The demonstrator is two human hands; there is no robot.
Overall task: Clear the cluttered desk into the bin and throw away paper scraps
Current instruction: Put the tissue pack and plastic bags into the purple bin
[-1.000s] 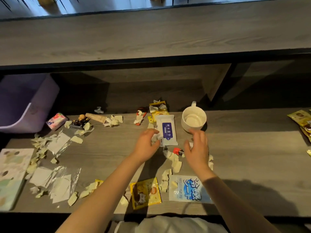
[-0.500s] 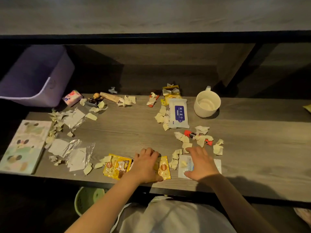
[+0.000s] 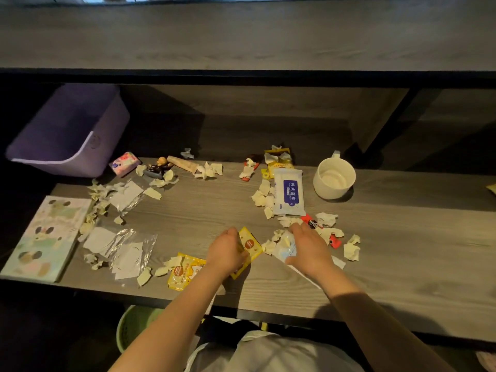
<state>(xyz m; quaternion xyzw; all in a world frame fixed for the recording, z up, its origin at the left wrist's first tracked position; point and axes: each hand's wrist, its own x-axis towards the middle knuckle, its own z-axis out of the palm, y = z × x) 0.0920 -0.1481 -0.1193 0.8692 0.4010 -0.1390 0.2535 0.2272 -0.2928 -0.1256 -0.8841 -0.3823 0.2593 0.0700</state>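
At the frame's lower centre, your left hand [image 3: 226, 252] is gripping a yellow packet [image 3: 251, 245] while your right hand [image 3: 308, 249] is clutching a white wrapper [image 3: 285, 245]; paper scraps [image 3: 264, 196] are littering the tabletop [image 3: 402, 251].

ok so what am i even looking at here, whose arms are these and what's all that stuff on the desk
No machine here: a camera worn on a person's head looks down at their two bare arms. The left hand grips a small yellow snack packet. The right hand gathers a white-and-blue plastic pouch with torn cream paper scraps. On the grey wooden desk lie more scraps, a white wet-wipe pack, a white mug, clear plastic sleeves and a pastel picture book. A purple plastic bin sits at the back left, and a green basket stands below the desk.
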